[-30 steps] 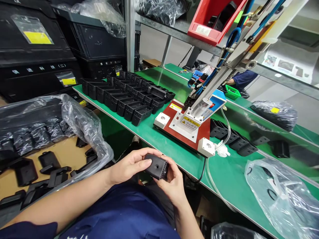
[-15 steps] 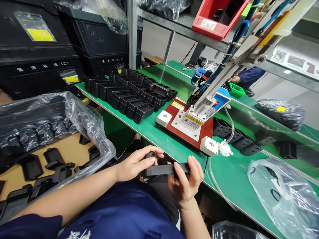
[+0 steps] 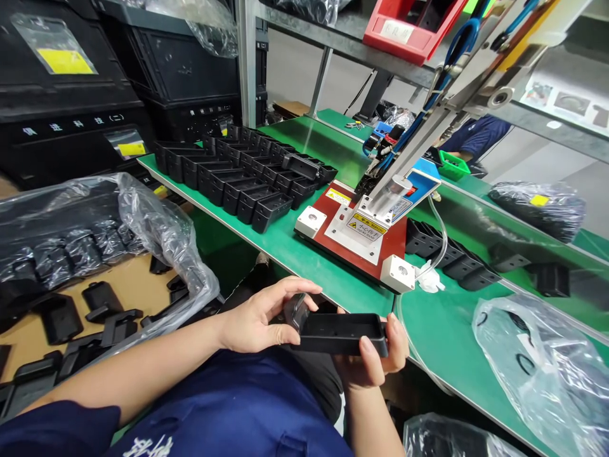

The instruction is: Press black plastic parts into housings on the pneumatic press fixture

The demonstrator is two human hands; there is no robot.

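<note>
Between my two hands, over my lap, is a black plastic tray-like housing [image 3: 340, 325] with its hollow side facing up. My left hand [image 3: 266, 317] grips its raised left end, thumb along the near side and fingers over the top. Round the right end closes my right hand [image 3: 375, 352], thumb and fingers on the rim and partly underneath. Just beyond the hands, on the green bench [image 3: 266, 244], stands a press [image 3: 366, 222] with a red-brown base and two white button boxes.
Rows of black housings [image 3: 238, 171] stand on the bench at left, more [image 3: 447, 254] right of the press. A plastic-lined box [image 3: 128, 266] of black parts is at my left. A clear bag [image 3: 528, 362] lies at right; a red bin [image 3: 404, 32] sits overhead. A co-worker's sleeve [image 3: 480, 136] shows behind.
The black housing has been turned so its hollow face now shows upward. My right hand has shifted right to its far end; my left hand stays at the left end.
</note>
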